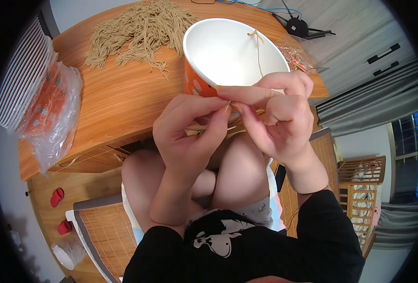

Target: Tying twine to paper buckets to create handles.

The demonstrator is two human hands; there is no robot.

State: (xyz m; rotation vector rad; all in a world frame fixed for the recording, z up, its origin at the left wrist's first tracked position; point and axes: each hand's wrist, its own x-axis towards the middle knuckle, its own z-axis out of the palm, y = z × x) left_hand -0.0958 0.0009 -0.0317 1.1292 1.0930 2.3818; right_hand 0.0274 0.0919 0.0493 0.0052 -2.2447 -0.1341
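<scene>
My left hand (pixel 190 125) and my right hand (pixel 284 111) meet in front of the bucket, thumbs and forefingers pinched tip to tip. Between the fingertips a tiny bit of thin tan cord (pixel 229 102) shows; most of it is hidden by the fingers. Just behind my hands stands a big white-lined paper bucket (pixel 209 52) with an orange outside. Another length of tan cord (pixel 259 54), knotted near its top, hangs over the bucket's far right rim and down inside. Whether it joins the piece in my fingers I cannot tell.
On the wooden table (pixel 110 104) a heap of tan cords (pixel 140 33) lies behind the bucket, to the left. A plastic-wrapped stack of paper buckets (pixel 39 89) lies at the left edge. Right of the bucket are a clear bag of small items (pixel 296 59) and a black router (pixel 297 27).
</scene>
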